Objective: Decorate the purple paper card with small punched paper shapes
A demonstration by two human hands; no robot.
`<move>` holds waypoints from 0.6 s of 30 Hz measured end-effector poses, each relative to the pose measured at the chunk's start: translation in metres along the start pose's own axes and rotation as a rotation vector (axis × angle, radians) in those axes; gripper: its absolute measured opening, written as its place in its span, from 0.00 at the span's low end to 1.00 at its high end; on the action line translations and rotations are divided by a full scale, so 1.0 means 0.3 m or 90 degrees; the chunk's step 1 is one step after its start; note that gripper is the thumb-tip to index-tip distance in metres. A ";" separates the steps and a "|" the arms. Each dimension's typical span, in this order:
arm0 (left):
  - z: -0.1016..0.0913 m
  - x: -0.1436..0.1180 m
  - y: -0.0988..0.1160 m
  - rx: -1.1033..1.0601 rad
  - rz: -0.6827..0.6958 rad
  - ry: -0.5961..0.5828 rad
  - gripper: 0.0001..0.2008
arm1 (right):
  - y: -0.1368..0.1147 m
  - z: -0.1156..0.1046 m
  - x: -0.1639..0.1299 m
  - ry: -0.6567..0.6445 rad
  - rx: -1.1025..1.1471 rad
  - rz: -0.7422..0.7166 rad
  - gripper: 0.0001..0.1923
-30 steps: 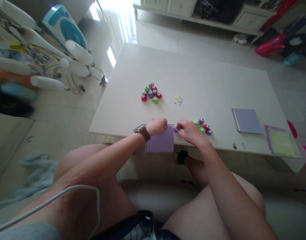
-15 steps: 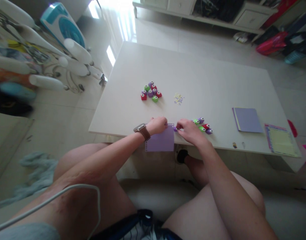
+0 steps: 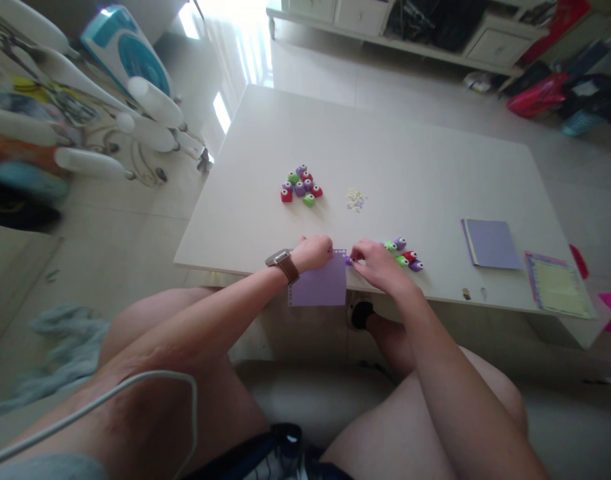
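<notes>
A sheet of purple paper (image 3: 319, 288) hangs partly over the table's near edge, with small cut-outs along its top and left borders. My left hand (image 3: 314, 253) is closed on its upper part. At the sheet's right edge, near the top corner, sits a small purple paper punch (image 3: 348, 261). The fingers of my right hand (image 3: 371, 258) are closed around that punch and hide most of it. Just right of this hand stand several green, red and purple punches (image 3: 409, 256), partly covered by it.
More small punches (image 3: 300, 188) are clustered farther back, beside a little heap of yellow and purple paper bits (image 3: 355, 200). Toward the right lie a stack of purple paper (image 3: 492, 244), a yellow sheet with a decorated border (image 3: 559, 285) and two tiny items near the table's edge (image 3: 466, 293).
The view has shifted slightly. Both hands keep their places on the paper and the punch, with hardly any visible movement.
</notes>
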State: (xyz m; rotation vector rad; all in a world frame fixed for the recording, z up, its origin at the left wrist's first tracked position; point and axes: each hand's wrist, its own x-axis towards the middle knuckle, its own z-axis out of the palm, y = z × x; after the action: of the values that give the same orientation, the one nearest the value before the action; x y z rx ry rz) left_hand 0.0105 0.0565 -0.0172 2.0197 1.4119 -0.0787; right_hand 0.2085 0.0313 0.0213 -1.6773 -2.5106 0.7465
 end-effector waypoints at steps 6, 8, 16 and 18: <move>0.000 -0.003 0.001 -0.004 0.001 0.002 0.10 | -0.004 0.001 -0.002 -0.002 -0.006 0.000 0.06; 0.004 -0.001 -0.001 -0.006 0.003 0.006 0.10 | -0.003 0.002 -0.001 -0.002 -0.003 -0.004 0.06; 0.008 0.003 -0.003 0.006 0.009 0.008 0.10 | 0.004 0.004 -0.002 0.000 0.009 -0.005 0.06; 0.006 0.002 -0.002 0.006 0.009 0.008 0.10 | 0.006 0.004 -0.002 0.000 0.012 -0.007 0.05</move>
State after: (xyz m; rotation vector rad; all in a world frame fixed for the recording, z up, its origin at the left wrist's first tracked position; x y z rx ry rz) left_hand 0.0107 0.0563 -0.0191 2.0405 1.4082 -0.0663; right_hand 0.2100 0.0309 0.0196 -1.6556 -2.5033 0.7672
